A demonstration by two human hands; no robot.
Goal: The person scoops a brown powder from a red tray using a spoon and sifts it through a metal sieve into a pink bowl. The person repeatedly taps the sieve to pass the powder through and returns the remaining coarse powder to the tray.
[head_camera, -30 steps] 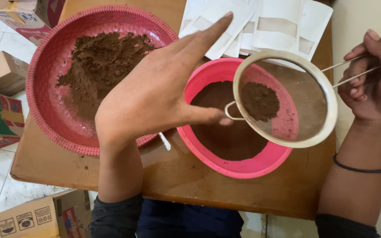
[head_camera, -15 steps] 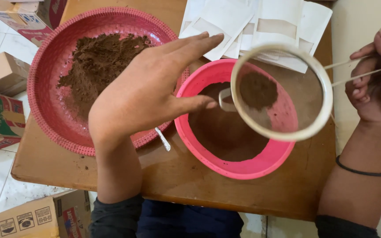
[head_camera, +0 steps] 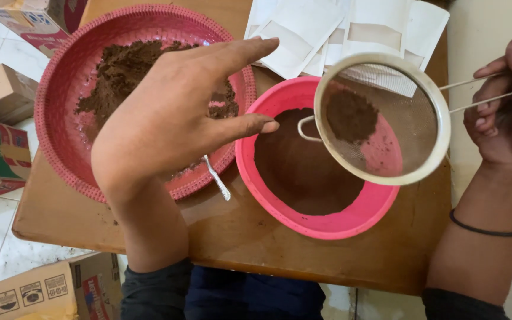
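Since the earlier frame the left hand (head_camera: 167, 118) has drawn back from the sieve (head_camera: 381, 118), its rim loop now just beyond the thumb tip. Fingers spread wide, holding nothing. Right hand (head_camera: 505, 112) grips the sieve's wire handle, long axis running left to right, over the pink bowl (head_camera: 303, 222). Count: one sieve, one bowl, one red basket tray (head_camera: 60, 142), one spoon (head_camera: 217, 181), several white pouches (head_camera: 303, 26) beyond.
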